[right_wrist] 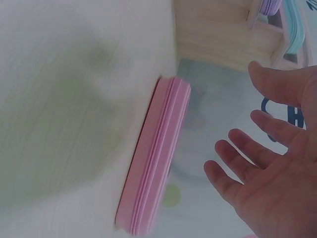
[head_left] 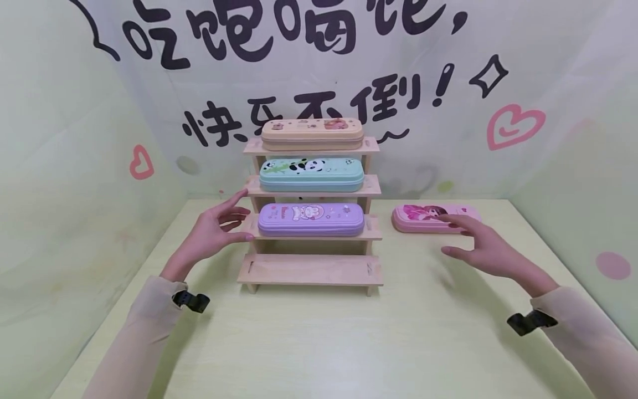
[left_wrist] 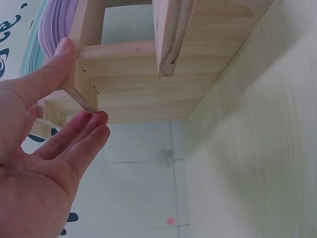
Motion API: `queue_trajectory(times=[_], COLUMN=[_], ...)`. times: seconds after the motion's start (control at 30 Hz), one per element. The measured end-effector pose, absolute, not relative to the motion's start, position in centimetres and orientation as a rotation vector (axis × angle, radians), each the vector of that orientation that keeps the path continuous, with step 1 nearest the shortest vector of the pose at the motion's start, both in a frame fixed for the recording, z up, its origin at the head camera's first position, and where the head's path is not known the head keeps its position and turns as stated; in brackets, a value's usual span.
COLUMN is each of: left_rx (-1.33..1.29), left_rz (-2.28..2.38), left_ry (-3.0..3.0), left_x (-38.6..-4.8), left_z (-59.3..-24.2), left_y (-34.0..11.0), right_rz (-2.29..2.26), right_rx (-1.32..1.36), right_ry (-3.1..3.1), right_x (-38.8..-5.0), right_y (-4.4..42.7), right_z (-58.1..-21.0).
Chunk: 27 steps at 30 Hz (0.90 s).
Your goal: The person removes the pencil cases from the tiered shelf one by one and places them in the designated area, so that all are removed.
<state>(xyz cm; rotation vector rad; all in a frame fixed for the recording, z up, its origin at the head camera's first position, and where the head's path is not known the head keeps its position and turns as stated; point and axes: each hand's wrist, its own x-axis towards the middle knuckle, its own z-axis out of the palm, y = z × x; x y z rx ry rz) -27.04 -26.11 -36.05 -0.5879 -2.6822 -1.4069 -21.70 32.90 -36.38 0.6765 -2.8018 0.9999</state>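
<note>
A stepped wooden rack (head_left: 309, 270) holds three pencil cases, one per tier: a peach case (head_left: 311, 134) at the top, a mint panda case (head_left: 311, 175) below it, then a lilac case (head_left: 311, 220). The lowest tier is bare. My left hand (head_left: 213, 230) grips the rack's left side; the left wrist view shows a board end (left_wrist: 81, 87) between thumb and fingertips. On the table to the right lies a pink pencil case (head_left: 418, 224). My right hand (head_left: 490, 249) hovers by it with spread fingers, apart from it in the right wrist view and holding nothing.
The pale table (head_left: 319, 343) runs forward from the rack. A white printed backdrop (head_left: 423, 160) stands close behind, with side walls left and right. A black strap with a small device (head_left: 191, 301) sits on each wrist.
</note>
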Motion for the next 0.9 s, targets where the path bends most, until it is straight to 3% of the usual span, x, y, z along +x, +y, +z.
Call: queue_trajectory(times=[0.9], left_rx=[-0.572], left_rz=[-1.405], left_ry=[-2.693], left_x=[-27.0], left_z=[-36.1], left_y=[-26.2], right_rz=[1.115], right_rx=[0.796], right_ry=[-2.769], right_x=[-21.6], right_y=[22.9], right_z=[-34.2])
